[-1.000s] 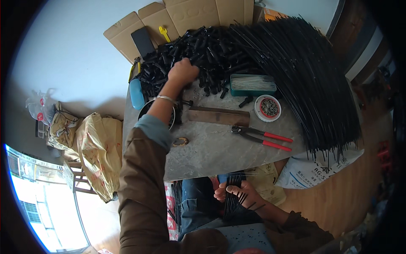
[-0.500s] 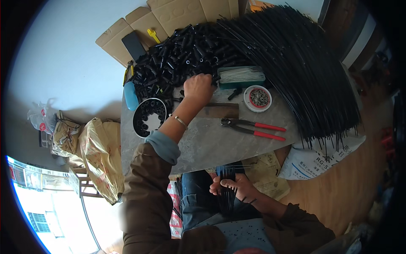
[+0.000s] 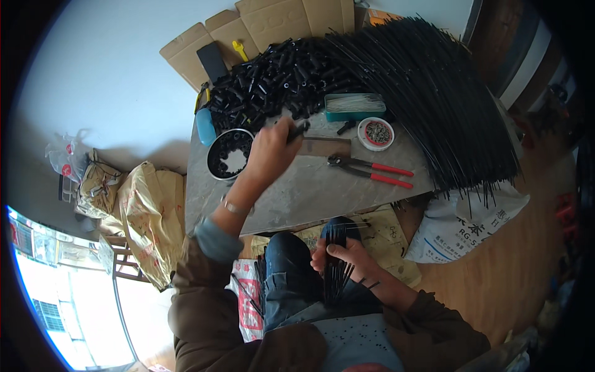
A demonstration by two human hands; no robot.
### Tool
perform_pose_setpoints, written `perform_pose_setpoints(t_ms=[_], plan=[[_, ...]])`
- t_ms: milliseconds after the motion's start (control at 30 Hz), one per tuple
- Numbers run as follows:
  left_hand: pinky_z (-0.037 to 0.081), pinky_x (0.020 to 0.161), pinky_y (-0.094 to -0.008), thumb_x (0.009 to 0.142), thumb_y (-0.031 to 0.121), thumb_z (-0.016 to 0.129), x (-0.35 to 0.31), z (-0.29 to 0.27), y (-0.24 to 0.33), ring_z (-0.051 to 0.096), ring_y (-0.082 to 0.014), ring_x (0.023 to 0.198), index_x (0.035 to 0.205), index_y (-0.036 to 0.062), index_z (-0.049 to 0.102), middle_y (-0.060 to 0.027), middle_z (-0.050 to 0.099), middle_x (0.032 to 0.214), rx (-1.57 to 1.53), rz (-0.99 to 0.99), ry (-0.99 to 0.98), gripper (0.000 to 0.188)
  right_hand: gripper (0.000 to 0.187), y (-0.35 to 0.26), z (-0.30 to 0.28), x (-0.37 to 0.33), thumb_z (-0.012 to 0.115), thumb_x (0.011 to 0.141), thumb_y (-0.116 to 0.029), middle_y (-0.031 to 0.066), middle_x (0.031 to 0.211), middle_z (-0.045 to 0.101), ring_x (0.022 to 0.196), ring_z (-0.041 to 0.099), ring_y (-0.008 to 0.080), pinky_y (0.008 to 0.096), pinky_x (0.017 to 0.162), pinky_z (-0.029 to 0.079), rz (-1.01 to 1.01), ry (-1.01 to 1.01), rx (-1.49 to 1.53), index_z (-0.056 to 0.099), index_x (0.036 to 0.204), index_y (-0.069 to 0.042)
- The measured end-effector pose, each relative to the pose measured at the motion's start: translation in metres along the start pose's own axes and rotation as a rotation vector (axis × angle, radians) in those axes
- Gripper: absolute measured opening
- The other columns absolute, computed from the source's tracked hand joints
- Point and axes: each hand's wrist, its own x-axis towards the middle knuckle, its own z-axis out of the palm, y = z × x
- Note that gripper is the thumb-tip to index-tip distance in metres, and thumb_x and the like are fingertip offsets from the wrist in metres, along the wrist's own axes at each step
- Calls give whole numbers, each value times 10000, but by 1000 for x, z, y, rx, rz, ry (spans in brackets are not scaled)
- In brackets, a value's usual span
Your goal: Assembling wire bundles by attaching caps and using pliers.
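My left hand [image 3: 271, 152] is raised above the table, closed around a small black tubular piece [image 3: 300, 130] that pokes out past the fingers. Above my lap, my right hand [image 3: 353, 255] grips a bundle of thin black rods [image 3: 335, 282], thumb across the front. Beyond my left hand lies a large heap of black tubular pieces [image 3: 273, 80]. A round bowl [image 3: 212, 162] holding black rings stands just left of that hand. To its right a flat brown block [image 3: 327, 147] lies near pincers with red handles [image 3: 390, 175].
Long black rods [image 3: 434, 105] are piled at the table's right. A green box of pale thin sticks [image 3: 354, 116] and a white tub of small metal bits [image 3: 376, 147] stand mid-table. Cardboard [image 3: 279, 26] leans behind; a white sack [image 3: 446, 235] stands below the right edge.
My left hand has drawn back from the edge of the heap toward me, now with a black tubular piece showing in it. My right hand still holds the rods. The view has shifted slightly.
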Motion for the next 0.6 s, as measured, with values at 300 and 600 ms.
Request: perform_pose_setpoints(t_ms=[300, 600], plan=[[466, 584, -265, 789, 44, 686, -190, -42, 28, 600, -130, 661, 954, 14, 658, -61, 629, 765, -667, -391, -497, 171, 172, 15, 37, 5, 531, 940, -141, 146, 838, 619, 770, 654, 268, 402, 720, 558, 1, 70, -172, 537, 1016, 14], [466, 509, -300, 901, 210, 632, -249, 20, 39, 599, -235, 602, 1143, 22, 577, -104, 624, 801, -1989, -666, -169, 311, 211, 28, 54, 2, 505, 968, -213, 127, 753, 629, 682, 645, 225, 316, 685, 518, -100, -18, -299, 534, 954, -4]])
